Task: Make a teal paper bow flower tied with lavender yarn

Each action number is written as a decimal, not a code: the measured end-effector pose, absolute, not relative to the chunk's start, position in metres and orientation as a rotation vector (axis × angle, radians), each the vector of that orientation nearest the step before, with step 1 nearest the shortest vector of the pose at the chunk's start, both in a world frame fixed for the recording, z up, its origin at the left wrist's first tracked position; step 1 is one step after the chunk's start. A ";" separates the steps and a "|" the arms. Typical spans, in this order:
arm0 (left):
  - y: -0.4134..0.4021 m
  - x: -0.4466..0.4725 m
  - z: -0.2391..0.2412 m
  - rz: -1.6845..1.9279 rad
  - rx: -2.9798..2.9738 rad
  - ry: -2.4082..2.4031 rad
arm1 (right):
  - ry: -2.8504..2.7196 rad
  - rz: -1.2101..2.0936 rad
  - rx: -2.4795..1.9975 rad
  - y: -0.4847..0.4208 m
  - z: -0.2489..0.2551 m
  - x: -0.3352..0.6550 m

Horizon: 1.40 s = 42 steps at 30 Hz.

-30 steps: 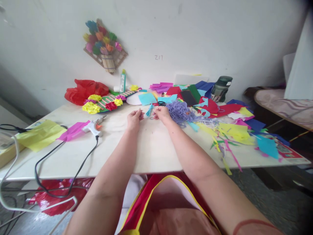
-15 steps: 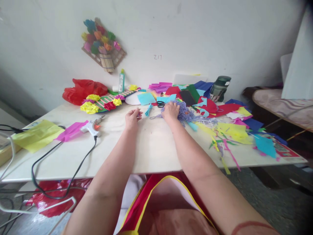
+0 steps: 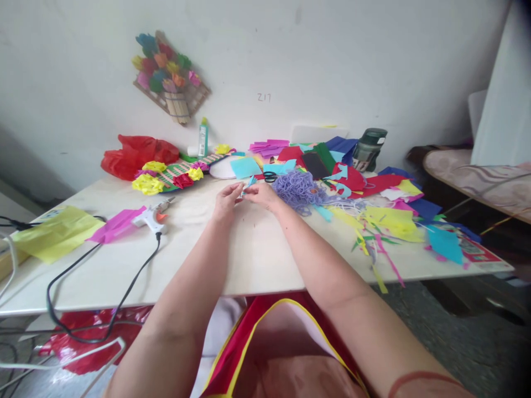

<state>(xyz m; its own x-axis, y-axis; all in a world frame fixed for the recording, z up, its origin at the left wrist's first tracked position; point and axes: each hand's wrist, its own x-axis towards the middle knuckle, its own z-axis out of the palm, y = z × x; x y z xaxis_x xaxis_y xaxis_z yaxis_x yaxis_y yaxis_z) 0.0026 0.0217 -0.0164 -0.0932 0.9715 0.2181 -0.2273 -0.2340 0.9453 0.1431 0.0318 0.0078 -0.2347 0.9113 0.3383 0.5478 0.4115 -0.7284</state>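
My left hand (image 3: 228, 200) and my right hand (image 3: 262, 195) meet over the middle of the table, fingertips pinched together. A small light-blue strip of folded paper (image 3: 251, 181) sticks up between them; its lower part is hidden by the fingers. Just right of my right hand lies a tangled heap of lilac yarn (image 3: 301, 190). Black-handled scissors (image 3: 270, 177) rest at the yarn's left edge, partly under it. Behind the hands is a flat light-blue paper square (image 3: 245, 167).
At left lie a white glue gun (image 3: 152, 219) with a black cord, magenta paper (image 3: 118, 224) and yellow paper (image 3: 58, 232). A long piece with paper flowers (image 3: 178, 174) sits at the back. Coloured scraps (image 3: 394, 221) and a dark bottle (image 3: 369, 149) occupy the right.
My right hand has left the yarn and come left to my left hand. The light-blue paper piece, earlier lying on the table, is now between my fingers.
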 end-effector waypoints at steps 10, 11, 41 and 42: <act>0.017 0.007 -0.013 1.474 1.162 0.936 | -1.631 1.015 -1.095 0.031 0.006 0.146; 0.017 0.007 -0.013 1.480 1.153 0.928 | -1.598 1.112 -1.069 0.030 0.007 0.146; 0.038 0.008 -0.029 1.291 1.673 1.581 | -0.796 1.031 -0.931 0.041 0.021 0.172; 0.038 0.007 -0.029 1.288 1.683 1.585 | -0.838 1.132 -0.911 0.040 0.019 0.163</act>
